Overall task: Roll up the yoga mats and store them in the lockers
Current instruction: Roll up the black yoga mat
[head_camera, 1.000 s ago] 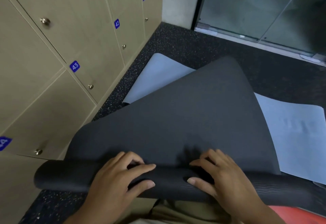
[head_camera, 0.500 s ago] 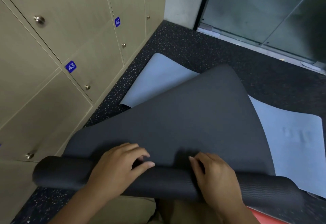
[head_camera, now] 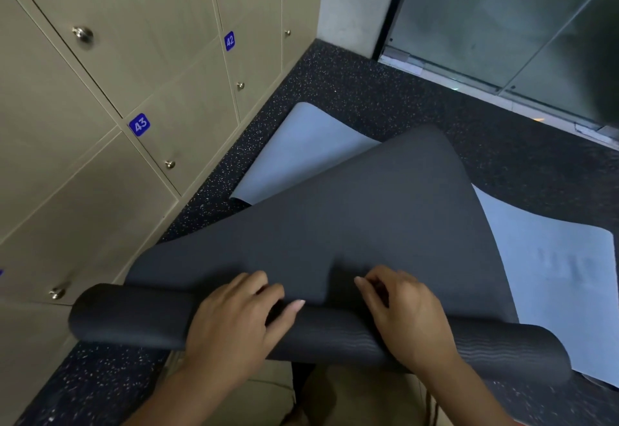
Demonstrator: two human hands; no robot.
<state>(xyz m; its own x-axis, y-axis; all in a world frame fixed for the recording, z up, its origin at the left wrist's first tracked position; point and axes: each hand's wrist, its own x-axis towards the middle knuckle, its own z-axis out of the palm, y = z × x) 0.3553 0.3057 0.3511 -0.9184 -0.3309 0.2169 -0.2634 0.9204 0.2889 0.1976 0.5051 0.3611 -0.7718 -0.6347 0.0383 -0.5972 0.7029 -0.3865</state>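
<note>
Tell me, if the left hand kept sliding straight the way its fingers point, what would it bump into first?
The left hand points forward and rightward across the roll. It would probably first meet the unrolled flap of the dark yoga mat, just beyond its fingertips, though depth is hard to judge.

The floor [head_camera: 351, 90] was dark speckled rubber. A pale blue mat [head_camera: 308, 151] lay flat on it. A black mat [head_camera: 368, 218] lay across the blue one.

My left hand [head_camera: 234, 321] and right hand [head_camera: 407, 316] side by side on rolled end of upper yoga mat [head_camera: 351, 221], across my lap. Its flat part overlies second mat [head_camera: 549, 278] on floor [head_camera: 368, 90]. Lockers [head_camera: 140, 67] left; glass door [head_camera: 502, 16] ahead.
</note>
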